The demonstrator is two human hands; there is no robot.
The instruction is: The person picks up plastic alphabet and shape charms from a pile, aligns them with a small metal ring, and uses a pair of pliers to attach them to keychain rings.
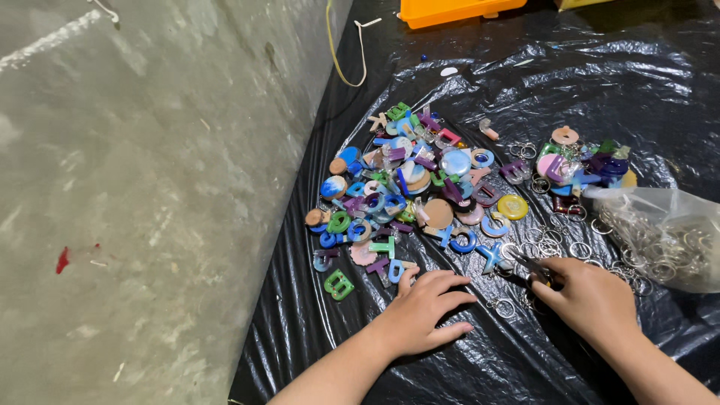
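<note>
A sheet of black plastic [480,360] covers the floor on the right, creased and shiny, with light glinting off its folds. To the left lies bare grey concrete [135,187], scuffed and stained, with a small red mark [62,259] near its edge. At the top, an orange box [450,10] sits on the plastic, and a thin yellow cord [335,52] trails down beside it.

A heap of coloured charms [409,187], letters and discs in blue, green, purple and pink, lies in the middle of the sheet. A smaller heap [577,165] lies to its right, well apart. Loose metal rings [551,244] are scattered between the heaps and the hands. A clear bag [660,236] full of rings rests at the right edge.

The left hand [424,311] lies flat on the plastic, fingers spread and loosely open, its fingertips just beside a blue letter [396,270] at the near edge of the big heap. The right hand [592,296] is curled shut around dark pliers [536,270], whose tip points at the rings near a blue charm [491,255].
</note>
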